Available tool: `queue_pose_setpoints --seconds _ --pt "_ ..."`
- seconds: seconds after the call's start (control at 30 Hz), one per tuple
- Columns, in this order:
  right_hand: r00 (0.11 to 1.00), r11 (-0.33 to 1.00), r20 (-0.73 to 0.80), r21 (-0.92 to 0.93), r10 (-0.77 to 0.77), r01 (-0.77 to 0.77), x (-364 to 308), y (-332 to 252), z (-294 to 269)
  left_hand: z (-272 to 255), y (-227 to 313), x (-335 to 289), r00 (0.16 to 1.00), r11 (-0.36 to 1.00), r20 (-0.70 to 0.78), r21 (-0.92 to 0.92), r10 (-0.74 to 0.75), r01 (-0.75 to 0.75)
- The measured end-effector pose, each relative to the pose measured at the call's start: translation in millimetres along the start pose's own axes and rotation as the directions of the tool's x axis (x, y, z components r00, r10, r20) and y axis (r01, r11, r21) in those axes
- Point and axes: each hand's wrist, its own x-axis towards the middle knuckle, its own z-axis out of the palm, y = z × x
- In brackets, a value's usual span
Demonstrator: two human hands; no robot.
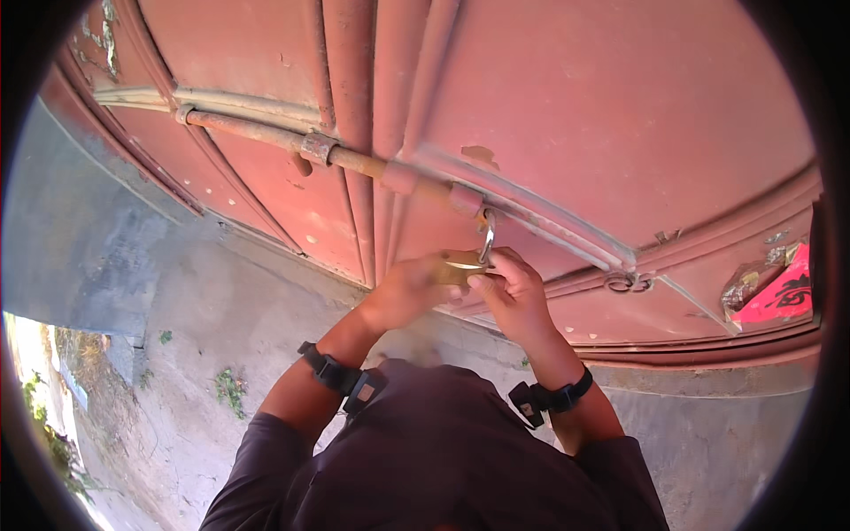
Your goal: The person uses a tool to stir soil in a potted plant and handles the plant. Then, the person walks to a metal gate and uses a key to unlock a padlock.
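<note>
A brass padlock (462,265) hangs by its shiny shackle (490,232) near the end of a rusty sliding bolt (359,163) on a red metal gate (567,115). My left hand (405,290) is closed round the lock's body from the left, slightly blurred. From the right, my right hand (515,299) pinches at the body's right end, just under the shackle, thumb and fingers bent together. The fingers hide much of the lock's body. Whether a key sits between them cannot be made out.
Bracket rings (317,149) hold the bolt across the gate's two leaves. Metal rings (629,282) hang from the right leaf, and a torn pink paper (784,288) sticks to it farther right. Concrete ground (190,292) with small weeds (230,391) runs along the gate's foot.
</note>
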Motion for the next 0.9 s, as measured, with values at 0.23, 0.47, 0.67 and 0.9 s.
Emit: queue_pose_setpoints --seconds 0.23,0.47,0.67,0.9 --pt "0.987 0.993 -0.157 0.12 0.019 0.0 5.8 15.7 8.5 -6.6 9.9 13.6 0.998 1.0 -0.069 -0.029 -0.001 -0.001" --pt "0.986 0.99 -0.157 0.126 -0.048 0.068 17.4 5.8 7.2 -19.3 18.2 24.0 0.994 0.999 -0.105 -0.042 0.018 -0.023" --pt "0.99 0.906 -0.133 0.423 0.053 0.008 2.6 -32.3 12.4 -11.6 37.5 12.2 0.978 0.945 -0.127 0.303 0.166 -0.122" --pt "0.906 0.641 -0.086 0.735 0.415 -0.223 -14.7 5.8 16.8 -15.1 43.7 -14.8 0.924 0.648 0.073 0.691 0.377 -0.319"
